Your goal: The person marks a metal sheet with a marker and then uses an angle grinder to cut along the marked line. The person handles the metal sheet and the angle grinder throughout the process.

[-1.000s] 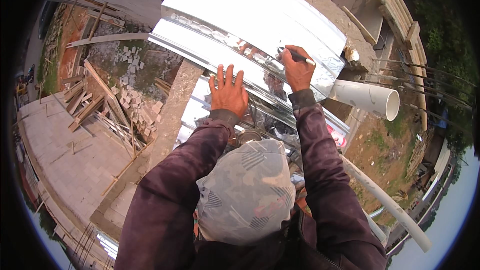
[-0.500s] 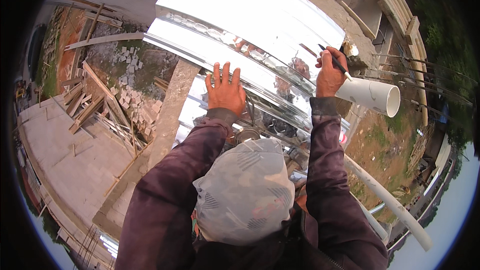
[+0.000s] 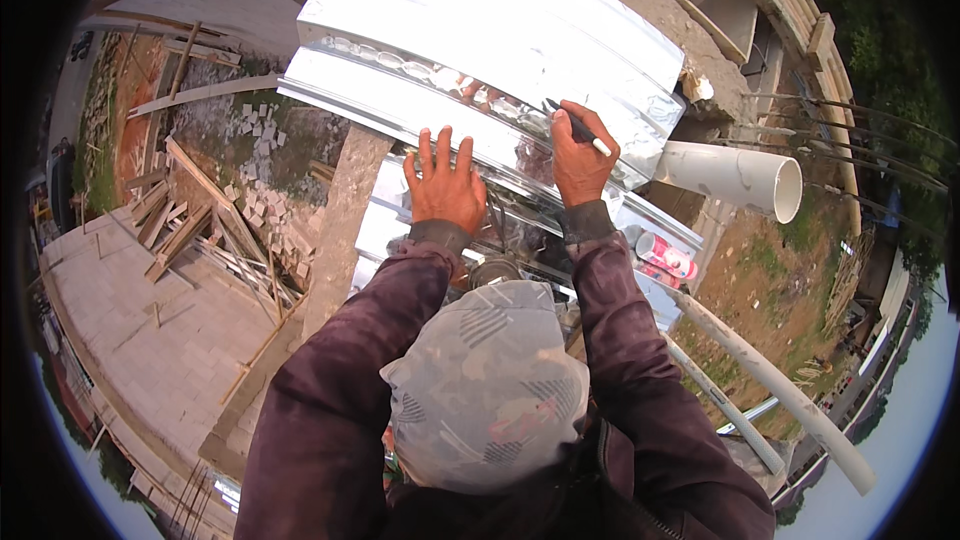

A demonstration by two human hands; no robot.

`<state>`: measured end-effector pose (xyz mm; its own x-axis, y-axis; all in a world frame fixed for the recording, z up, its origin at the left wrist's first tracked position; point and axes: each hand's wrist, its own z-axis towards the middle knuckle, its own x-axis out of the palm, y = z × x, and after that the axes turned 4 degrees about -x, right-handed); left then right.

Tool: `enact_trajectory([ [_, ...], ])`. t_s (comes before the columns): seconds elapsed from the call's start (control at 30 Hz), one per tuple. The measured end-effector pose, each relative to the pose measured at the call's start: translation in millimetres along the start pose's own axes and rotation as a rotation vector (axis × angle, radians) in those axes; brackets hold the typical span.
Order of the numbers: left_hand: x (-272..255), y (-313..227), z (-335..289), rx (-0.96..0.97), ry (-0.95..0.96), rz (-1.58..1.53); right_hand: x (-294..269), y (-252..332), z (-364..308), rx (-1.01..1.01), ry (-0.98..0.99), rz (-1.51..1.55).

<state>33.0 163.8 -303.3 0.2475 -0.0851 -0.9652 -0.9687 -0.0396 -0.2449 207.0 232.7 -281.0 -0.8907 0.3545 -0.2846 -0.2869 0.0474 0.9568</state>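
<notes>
A shiny silver sheet of ribbed metal (image 3: 480, 15) spreads across the top middle, with sun glare on its flat parts and reflections along its folds. My left hand (image 3: 446, 185) rests near its closer edge, fingers spread and pointing away from me. To the right, my right hand (image 3: 583, 165) grips a black marker pen (image 3: 601, 147) whose white end sticks out toward the right. The pen's tip points at the sheet by one of the raised ribs. Whether it touches the metal I cannot tell.
A white plastic pipe (image 3: 730, 178) juts out to the right of the sheet. Below it lies a pink and white can (image 3: 668, 256), near a long pale pole (image 3: 785, 395). Concrete ledge (image 3: 335, 205) borders the left; farther down lie timber planks (image 3: 180, 240) and broken blocks (image 3: 285, 225).
My right hand has moved left with the marker pen, from the sheet's right end toward its middle. The can has come into fuller view. My left hand stays spread in nearly the same place.
</notes>
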Motion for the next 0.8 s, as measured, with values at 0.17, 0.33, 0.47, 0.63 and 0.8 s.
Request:
enact_trajectory([
  [0.17, -1.4, 0.0, -0.1, -0.007, 0.013, -0.018, 13.2, -1.3, 8.2, -0.031, -0.013, -0.015],
  [0.33, -2.1, -2.6, 0.5, -0.015, -0.036, -0.023, 12.7, 4.7, 14.3, -0.039, -0.008, -0.042],
  [0.47, -2.4, -1.9, -0.2, -0.018, -0.030, -0.032, 14.2, 0.3, 17.2, -0.040, -0.009, -0.019],
  [0.63, -1.7, -2.0, -0.1, -0.013, -0.033, -0.031, 16.0, -0.6, 11.5, -0.054, 0.036, -0.018],
  [0.8, -1.6, -1.5, -0.8, -0.017, -0.022, -0.008, 9.4, 5.3, -6.0, -0.108, 0.076, -0.088],
])
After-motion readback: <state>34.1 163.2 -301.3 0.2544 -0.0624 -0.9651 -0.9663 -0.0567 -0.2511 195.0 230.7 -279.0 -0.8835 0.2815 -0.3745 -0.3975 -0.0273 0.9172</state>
